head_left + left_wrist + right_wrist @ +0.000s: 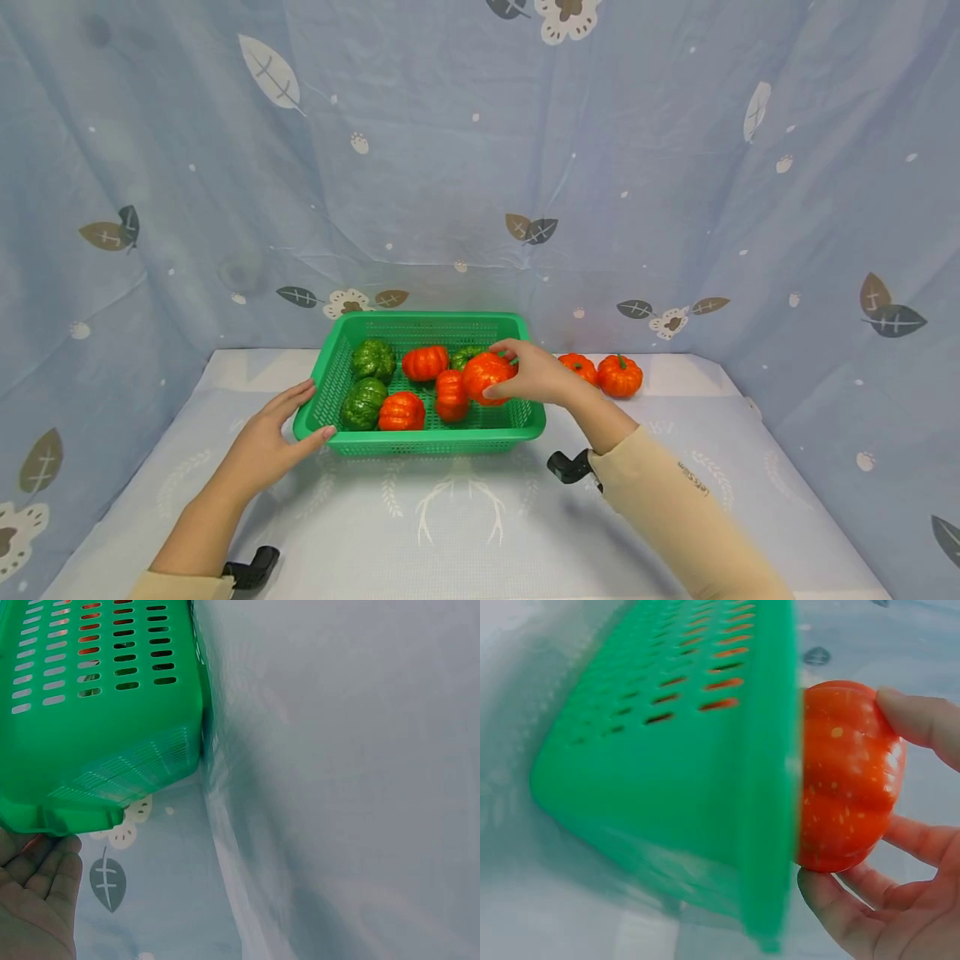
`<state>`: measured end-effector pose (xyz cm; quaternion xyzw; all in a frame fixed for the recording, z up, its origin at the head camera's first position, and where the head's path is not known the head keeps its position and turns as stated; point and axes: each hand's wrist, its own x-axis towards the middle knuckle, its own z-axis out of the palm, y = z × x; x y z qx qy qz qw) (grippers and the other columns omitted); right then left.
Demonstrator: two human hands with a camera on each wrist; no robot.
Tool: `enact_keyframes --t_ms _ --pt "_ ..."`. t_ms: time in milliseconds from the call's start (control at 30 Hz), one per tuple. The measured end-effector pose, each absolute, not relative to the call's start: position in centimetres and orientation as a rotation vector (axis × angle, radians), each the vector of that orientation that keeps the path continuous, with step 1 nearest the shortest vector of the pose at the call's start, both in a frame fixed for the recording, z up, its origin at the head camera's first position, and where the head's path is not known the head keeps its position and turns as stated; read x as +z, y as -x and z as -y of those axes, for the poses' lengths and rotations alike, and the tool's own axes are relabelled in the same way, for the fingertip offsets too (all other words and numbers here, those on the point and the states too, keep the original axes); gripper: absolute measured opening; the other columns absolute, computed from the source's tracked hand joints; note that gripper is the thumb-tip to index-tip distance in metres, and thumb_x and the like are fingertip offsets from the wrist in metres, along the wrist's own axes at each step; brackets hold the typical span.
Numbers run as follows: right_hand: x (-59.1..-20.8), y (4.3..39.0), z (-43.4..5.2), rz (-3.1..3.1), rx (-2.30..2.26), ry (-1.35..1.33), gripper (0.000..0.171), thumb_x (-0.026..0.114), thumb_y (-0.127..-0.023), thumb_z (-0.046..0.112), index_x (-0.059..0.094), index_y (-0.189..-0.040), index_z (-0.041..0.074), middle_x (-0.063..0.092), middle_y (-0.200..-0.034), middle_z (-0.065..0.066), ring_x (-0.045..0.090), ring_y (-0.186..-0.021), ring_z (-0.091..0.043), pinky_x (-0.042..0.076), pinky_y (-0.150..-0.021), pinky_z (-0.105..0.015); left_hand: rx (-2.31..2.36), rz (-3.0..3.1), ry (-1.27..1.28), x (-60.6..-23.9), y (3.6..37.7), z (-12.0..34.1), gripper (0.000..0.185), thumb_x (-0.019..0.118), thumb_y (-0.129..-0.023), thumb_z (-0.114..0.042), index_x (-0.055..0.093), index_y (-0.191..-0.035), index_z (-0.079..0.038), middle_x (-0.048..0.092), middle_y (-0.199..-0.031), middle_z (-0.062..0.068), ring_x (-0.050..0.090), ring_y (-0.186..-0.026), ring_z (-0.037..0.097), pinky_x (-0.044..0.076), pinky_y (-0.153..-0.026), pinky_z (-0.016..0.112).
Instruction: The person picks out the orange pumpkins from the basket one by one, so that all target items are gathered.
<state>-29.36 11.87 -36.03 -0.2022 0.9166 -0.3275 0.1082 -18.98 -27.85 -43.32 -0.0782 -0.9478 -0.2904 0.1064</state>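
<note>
A small orange-red pumpkin (486, 379) is held by my right hand (531, 372) over the right end of a green plastic basket (420, 437). In the right wrist view, thumb and fingers grip the pumpkin (849, 776) beside the basket rim (769, 825). My left hand (264, 442) rests at the basket's left front corner, its fingers and thumb lightly bent along the rim. The left wrist view shows the fingers (49, 874) under the rim. Inside the basket lie green pumpkins (364, 404) and orange-red pumpkins (402, 412); one green pumpkin (467, 357) is partly hidden.
Two more orange pumpkins (620, 377) sit on the white-clothed table (465, 533) right of the basket, one partly behind my right hand. A blue patterned curtain (450, 167) stands around the table's back and sides.
</note>
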Motion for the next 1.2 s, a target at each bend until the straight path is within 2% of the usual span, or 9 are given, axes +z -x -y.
enact_keyframes --t_ms 233,433,533,633,767,967,1067,1200 --pt "-34.3 27.7 -15.0 -2.651 -1.178 0.539 0.08 0.084 -0.08 0.041 0.048 -0.147 0.017 0.053 -0.139 -0.009 0.055 -0.121 -0.032 0.055 -0.09 -0.043 -0.858 2.788 0.235 -43.3 18.9 27.9 0.085 0.071 -0.091 -0.049 0.039 -0.153 0.001 0.032 -0.16 0.018 0.036 -0.137 0.052 0.034 -0.101 0.074" --pt "-33.0 26.6 -18.1 -2.604 -1.348 0.511 0.078 0.083 -0.083 0.033 0.045 -0.15 0.015 0.05 -0.139 -0.014 0.054 -0.121 -0.036 0.059 -0.081 -0.043 -0.864 2.788 0.236 -43.3 18.9 27.9 0.087 0.069 -0.091 -0.052 0.038 -0.153 0.0 0.031 -0.16 0.018 0.036 -0.137 0.052 0.034 -0.101 0.074" --pt "-32.6 26.1 -19.8 -2.631 -1.36 0.496 0.077 0.081 -0.086 0.032 0.043 -0.151 0.016 0.048 -0.139 -0.017 0.053 -0.123 -0.038 0.057 -0.086 -0.043 -0.863 2.789 0.236 -43.3 18.9 27.9 0.086 0.069 -0.091 -0.052 0.038 -0.153 -0.001 0.031 -0.16 0.017 0.036 -0.137 0.052 0.034 -0.101 0.075" --pt "-32.5 25.6 -21.5 -2.669 -1.358 0.465 0.076 0.079 -0.088 0.031 0.041 -0.151 0.014 0.047 -0.142 -0.019 0.051 -0.125 -0.04 0.057 -0.085 -0.044 -0.863 2.787 0.235 -43.4 19.0 27.9 0.085 0.07 -0.091 -0.051 0.039 -0.153 0.0 0.031 -0.16 0.017 0.036 -0.137 0.052 0.034 -0.101 0.075" --pt "-32.8 25.1 -23.7 -2.711 -1.36 0.41 0.078 0.08 -0.087 0.035 0.041 -0.151 0.014 0.046 -0.144 -0.019 0.051 -0.127 -0.041 0.058 -0.085 -0.045 -0.863 2.783 0.234 -43.3 19.0 28.0 0.085 0.071 -0.091 -0.048 0.039 -0.153 0.0 0.032 -0.16 0.018 0.036 -0.137 0.052 0.034 -0.101 0.074" --pt "-33.6 24.7 -26.8 -2.775 -1.353 0.326 0.082 0.077 -0.089 0.041 0.035 -0.153 0.011 0.041 -0.151 -0.017 0.049 -0.129 -0.04 0.055 -0.092 -0.053 -0.868 2.783 0.234 -43.4 19.0 28.0 0.085 0.071 -0.091 -0.049 0.039 -0.153 0.0 0.032 -0.16 0.018 0.035 -0.137 0.053 0.033 -0.101 0.075" --pt "-34.2 24.4 -28.2 -2.812 -1.358 0.261 0.085 0.074 -0.091 0.041 0.03 -0.156 0.008 0.036 -0.154 -0.02 0.046 -0.13 -0.043 0.052 -0.096 -0.057 -0.867 2.784 0.236 -43.4 19.1 28.0 0.085 0.071 -0.091 -0.049 0.038 -0.153 0.0 0.032 -0.16 0.018 0.035 -0.137 0.053 0.033 -0.101 0.075" --pt "-35.6 24.4 -30.0 -2.856 -1.381 0.186 0.089 0.073 -0.092 0.04 0.023 -0.158 0.006 0.032 -0.153 -0.025 0.046 -0.129 -0.047 0.052 -0.095 -0.058 -0.862 2.787 0.236 -43.4 19.1 28.0 0.086 0.07 -0.091 -0.051 0.038 -0.153 0.0 0.031 -0.16 0.018 0.035 -0.137 0.053 0.033 -0.101 0.075"
